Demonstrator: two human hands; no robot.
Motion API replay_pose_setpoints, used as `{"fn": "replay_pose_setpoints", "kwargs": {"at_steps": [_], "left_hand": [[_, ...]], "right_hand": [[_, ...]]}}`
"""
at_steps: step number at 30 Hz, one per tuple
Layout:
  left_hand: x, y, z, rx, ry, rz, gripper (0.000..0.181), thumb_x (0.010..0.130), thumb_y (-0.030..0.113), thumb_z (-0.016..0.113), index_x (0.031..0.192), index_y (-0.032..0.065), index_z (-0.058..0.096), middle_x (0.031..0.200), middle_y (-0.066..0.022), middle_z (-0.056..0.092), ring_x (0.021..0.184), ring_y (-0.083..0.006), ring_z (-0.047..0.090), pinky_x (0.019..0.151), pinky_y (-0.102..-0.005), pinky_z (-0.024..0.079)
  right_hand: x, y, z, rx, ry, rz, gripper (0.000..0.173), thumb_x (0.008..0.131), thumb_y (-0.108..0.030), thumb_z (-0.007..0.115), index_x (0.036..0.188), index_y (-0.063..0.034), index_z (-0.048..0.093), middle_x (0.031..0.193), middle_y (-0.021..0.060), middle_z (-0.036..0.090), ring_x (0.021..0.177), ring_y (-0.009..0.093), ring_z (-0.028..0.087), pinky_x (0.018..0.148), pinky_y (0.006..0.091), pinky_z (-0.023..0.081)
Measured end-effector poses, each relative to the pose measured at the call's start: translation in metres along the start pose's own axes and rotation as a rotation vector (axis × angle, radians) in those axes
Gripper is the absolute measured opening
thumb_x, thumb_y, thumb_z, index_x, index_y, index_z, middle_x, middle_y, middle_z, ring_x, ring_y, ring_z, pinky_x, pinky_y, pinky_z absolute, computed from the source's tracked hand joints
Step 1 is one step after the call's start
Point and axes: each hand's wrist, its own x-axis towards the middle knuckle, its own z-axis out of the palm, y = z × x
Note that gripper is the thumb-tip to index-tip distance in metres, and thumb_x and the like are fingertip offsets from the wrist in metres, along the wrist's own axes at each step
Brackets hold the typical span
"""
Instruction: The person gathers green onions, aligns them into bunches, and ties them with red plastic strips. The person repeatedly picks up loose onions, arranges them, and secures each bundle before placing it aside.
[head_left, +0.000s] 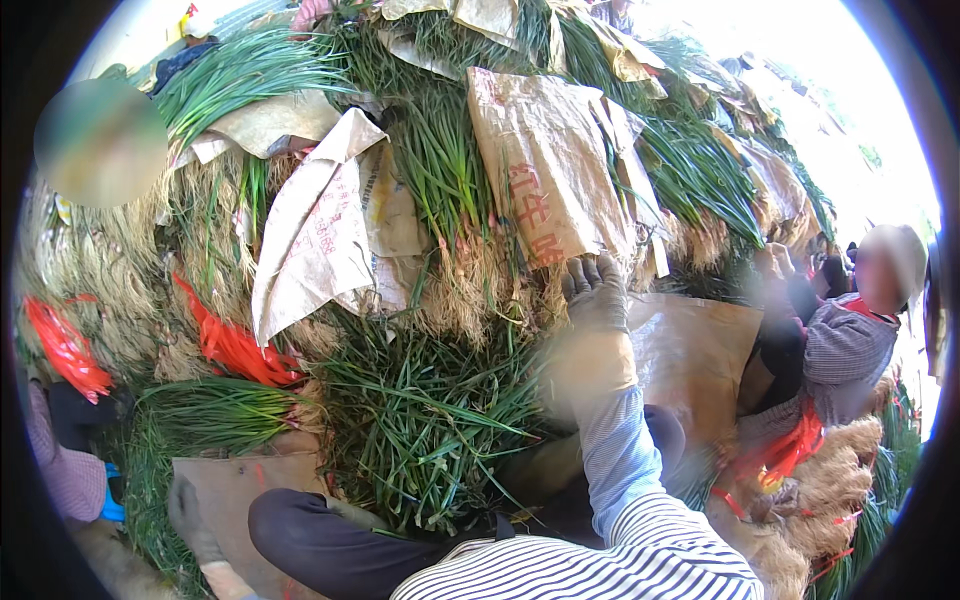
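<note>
My right hand (598, 292), in a dirty grey glove, reaches forward with its fingertips at the lower edge of a tan woven sack (544, 165) that bears red writing. Whether the fingers grip that edge, I cannot tell. The sack lies over bunches of green onions, whose pale roots (457, 296) hang towards me. Low at the left, my left hand (187, 506), also gloved, rests by a brown sack sheet (244, 487); its fingers are too unclear to read. Loose green onion leaves (435, 427) are heaped before my crossed legs.
A white sack (319, 240) drapes over the pile. Red plastic ties (232, 337) lie left of centre. One bunch of green onions (225, 409) lies near my left knee. A co-worker (847, 337) sits at right, beside root bundles (817, 480); another person's sleeve (67, 472) shows at left.
</note>
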Motion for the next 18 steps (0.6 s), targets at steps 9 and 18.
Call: {"fn": "replay_pose_setpoints", "kwargs": {"at_steps": [9,18], "left_hand": [[-0.088,0.272,0.312,0.05,-0.808,0.173,0.023,0.086,0.01,0.062,0.107,0.0003,0.064,0.102,-0.0098,0.066,0.098,-0.0169,0.061,0.09,-0.0286,0.047],[-0.027,0.1,0.589,-0.276,-0.751,-0.101,0.04,0.093,0.028,0.056,0.124,0.0022,0.055,0.119,-0.0098,0.06,0.109,-0.0213,0.055,0.096,-0.0303,0.041]], "right_hand": [[0.012,0.093,0.015,-1.246,-0.399,-0.714,0.059,0.082,-0.026,0.067,0.131,-0.0005,0.045,0.115,0.0231,0.06,0.105,0.037,0.058,0.094,0.0412,0.045],[-0.016,0.129,0.031,-1.692,-0.329,-0.515,0.085,0.075,-0.033,0.069,0.141,-0.0018,0.027,0.135,0.0296,0.039,0.116,0.044,0.047,0.093,0.046,0.045]]}}
